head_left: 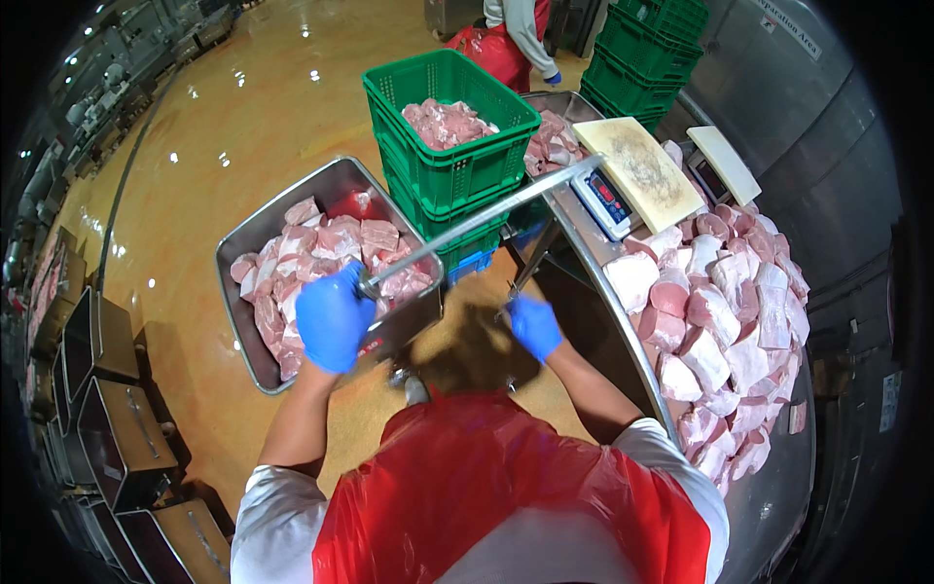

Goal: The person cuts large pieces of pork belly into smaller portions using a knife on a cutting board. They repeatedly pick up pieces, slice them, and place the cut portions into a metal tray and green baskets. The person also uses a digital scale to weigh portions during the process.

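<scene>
My left hand (pixel 334 316), in a blue glove, is closed round the grip end of a long metal rod with a round guard, which looks like a sharpening steel (pixel 477 222). The steel slants up to the right, its far end over the scale (pixel 603 200). My right hand (pixel 534 328), also blue-gloved, is closed beside the table edge. A narrow metal piece shows at its fingertips; its kind is unclear. Past my left hand, a steel tub (pixel 233 316) holds many raw meat chunks (pixel 321 243). On the right, pale meat pieces (pixel 715 311) are heaped on a metal table (pixel 759 516).
Green crates (pixel 443 180) stand stacked ahead, the top one holding meat. Cutting boards (pixel 642 170) lie by the scale. More green crates (pixel 637 63) stand at the back, near a person in a red apron (pixel 501 54). Metal bins (pixel 126 438) line the left.
</scene>
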Tool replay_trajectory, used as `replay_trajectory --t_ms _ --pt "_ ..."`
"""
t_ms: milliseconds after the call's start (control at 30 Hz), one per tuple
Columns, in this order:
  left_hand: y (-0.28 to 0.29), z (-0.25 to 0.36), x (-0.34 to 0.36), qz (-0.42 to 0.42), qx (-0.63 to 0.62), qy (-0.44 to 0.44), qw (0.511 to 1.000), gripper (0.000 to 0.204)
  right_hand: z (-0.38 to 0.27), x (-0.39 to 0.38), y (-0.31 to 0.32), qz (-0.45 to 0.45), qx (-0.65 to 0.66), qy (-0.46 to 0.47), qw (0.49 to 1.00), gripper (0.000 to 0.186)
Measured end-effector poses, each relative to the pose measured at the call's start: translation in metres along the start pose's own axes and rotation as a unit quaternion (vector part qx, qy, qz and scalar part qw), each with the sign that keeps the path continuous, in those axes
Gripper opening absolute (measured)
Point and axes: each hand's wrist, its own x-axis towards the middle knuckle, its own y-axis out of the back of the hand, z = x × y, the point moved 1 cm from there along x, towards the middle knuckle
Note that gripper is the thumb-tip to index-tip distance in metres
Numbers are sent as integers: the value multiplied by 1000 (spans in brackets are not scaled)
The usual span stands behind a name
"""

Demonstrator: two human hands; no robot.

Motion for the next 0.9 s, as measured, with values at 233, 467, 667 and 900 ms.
replay_trajectory --t_ms 233,467,667,900 --pt "5 -3 0 13 3 15 1000 8 -90 103 117 230 258 -111 932 18" --pt "-1 16 19 -7 -32 3 999 9 -16 41 63 66 35 53 996 14" --pt "-57 -43 -26 -322 -390 284 814 13 -19 -83 5 -58 45 -185 980 19" --pt "-79 38 -47 -427 -575 313 624 18 -147 48 91 -23 166 101 981 59"
